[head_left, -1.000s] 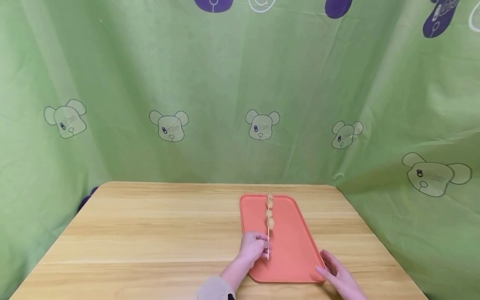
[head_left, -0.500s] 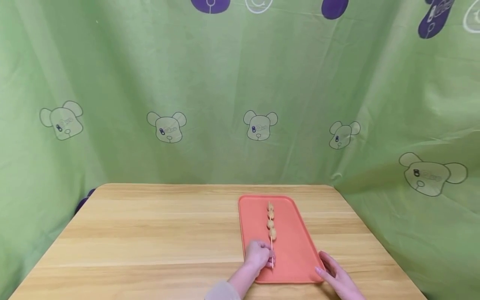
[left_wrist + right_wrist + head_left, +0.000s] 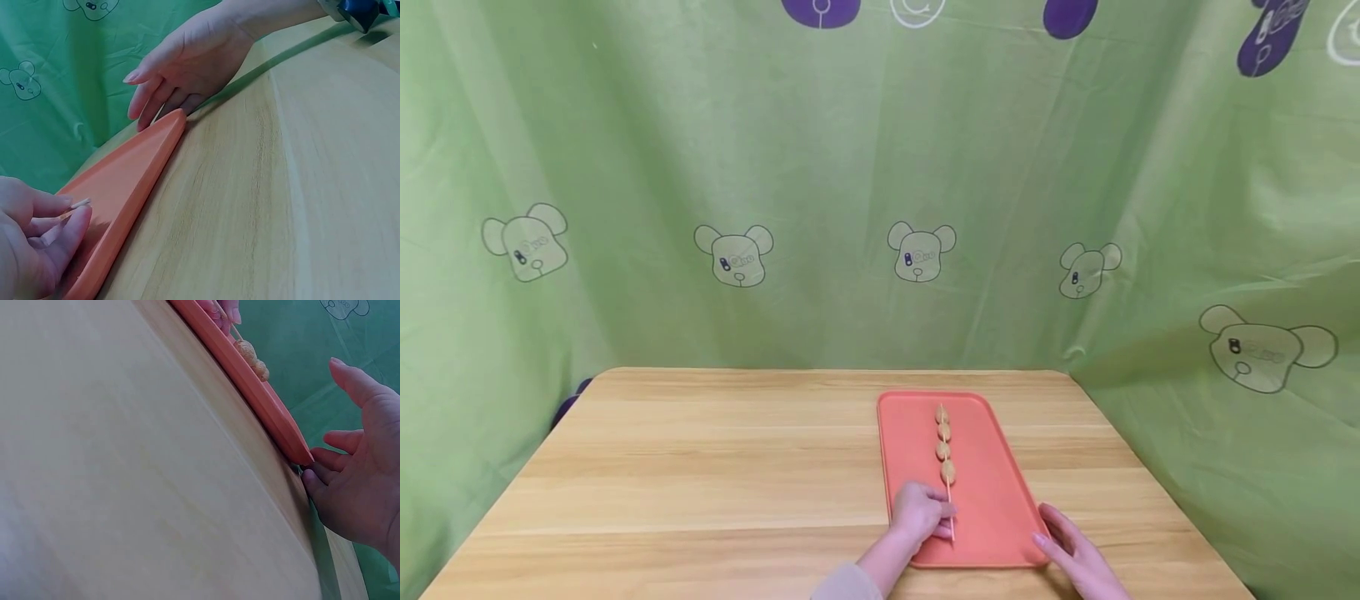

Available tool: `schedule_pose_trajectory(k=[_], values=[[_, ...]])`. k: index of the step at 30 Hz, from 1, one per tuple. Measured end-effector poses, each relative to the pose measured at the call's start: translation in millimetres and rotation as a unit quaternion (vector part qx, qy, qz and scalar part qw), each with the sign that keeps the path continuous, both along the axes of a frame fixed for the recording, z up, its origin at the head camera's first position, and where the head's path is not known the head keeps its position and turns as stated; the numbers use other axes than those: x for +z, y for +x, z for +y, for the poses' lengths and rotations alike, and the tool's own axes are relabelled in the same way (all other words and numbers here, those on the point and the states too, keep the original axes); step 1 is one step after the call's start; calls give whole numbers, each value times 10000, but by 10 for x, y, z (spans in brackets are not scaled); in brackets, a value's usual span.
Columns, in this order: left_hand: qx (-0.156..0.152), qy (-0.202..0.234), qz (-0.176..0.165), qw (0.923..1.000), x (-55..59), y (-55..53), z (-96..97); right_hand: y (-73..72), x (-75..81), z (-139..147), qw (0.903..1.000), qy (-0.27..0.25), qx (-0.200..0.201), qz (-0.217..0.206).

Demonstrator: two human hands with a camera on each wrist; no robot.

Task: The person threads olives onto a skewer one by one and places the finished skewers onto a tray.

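Observation:
A wooden skewer threaded with several brownish balls (image 3: 948, 472) lies lengthwise over the coral tray (image 3: 992, 517). My left hand (image 3: 917, 512) pinches the bare lower end of its stick (image 3: 81, 203) between thumb and fingers, low over the tray. At the tray's near right corner is my right hand (image 3: 1075, 554). Its fingers (image 3: 328, 459) touch the tray's edge, and the thumb (image 3: 356, 381) stands apart from them. In the right wrist view only part of the skewer shows above the rim.
The tray rests on the right part of a light wooden table (image 3: 700, 483). Behind and beside the table hangs a green curtain (image 3: 820, 317) printed with bear heads. A dark purple object (image 3: 568, 404) partly shows past the table's left edge.
My left hand has brought the skewer nearer to me and slightly right, and its far end, which reached the tray's far rim, now lies inside it. The right hand stays at the tray's corner.

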State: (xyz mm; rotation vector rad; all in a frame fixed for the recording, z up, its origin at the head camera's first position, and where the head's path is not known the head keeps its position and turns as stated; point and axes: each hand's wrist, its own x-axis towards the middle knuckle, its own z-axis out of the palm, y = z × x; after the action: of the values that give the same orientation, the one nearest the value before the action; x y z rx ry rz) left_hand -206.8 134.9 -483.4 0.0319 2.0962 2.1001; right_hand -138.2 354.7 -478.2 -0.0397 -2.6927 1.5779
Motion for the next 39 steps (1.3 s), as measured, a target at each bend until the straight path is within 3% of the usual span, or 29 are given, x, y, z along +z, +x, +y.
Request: schedule_pose_trajectory(k=[11,20,28,31,39], values=[[-90,-225,-28,9997,37,9,7,-13,-16,9,9998,-130,-52,105],[-41,-290,183,9994,86,-12,-92,-4,23,21,9999,45,-22,118],[43,-138,377,9992,214,-100,-346,-7,103,25,9994,278,9,188],[74,-102,383,9992,266,-150,-476,-42,153,18,9989,461,-16,25],[73,173,339,9992,406,-256,-973,-134,273,-57,9990,433,119,75]])
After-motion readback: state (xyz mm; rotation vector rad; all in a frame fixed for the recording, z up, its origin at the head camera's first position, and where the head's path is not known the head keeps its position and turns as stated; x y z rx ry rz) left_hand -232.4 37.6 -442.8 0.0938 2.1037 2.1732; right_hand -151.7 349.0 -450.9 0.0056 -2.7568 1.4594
